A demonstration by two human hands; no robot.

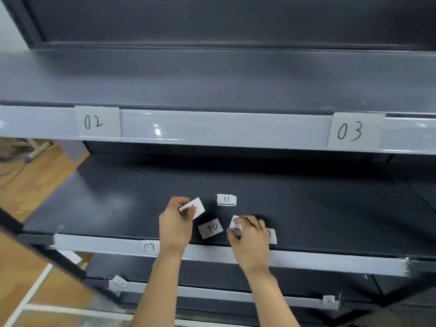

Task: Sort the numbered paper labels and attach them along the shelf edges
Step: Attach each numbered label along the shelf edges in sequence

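Head view is showing me two bare hands working over the dark middle shelf point(118, 199). My left hand point(175, 226) is pinching a paper label point(194, 207) between thumb and fingers, tilted, its number mostly covered. My right hand point(251, 241) is gripping another small label point(236, 226) with curled fingers; I cannot read its number. Between the hands, the 06 label point(210, 228) is lying flat, upside down to me. At twelve o'clock from it, the 11 label point(226, 199) is lying apart. A further label point(271, 235) is peeking out at three o'clock of my right hand. Labels 02 point(97, 121) and 03 point(354, 131) are sitting on the upper shelf edge point(224, 128).
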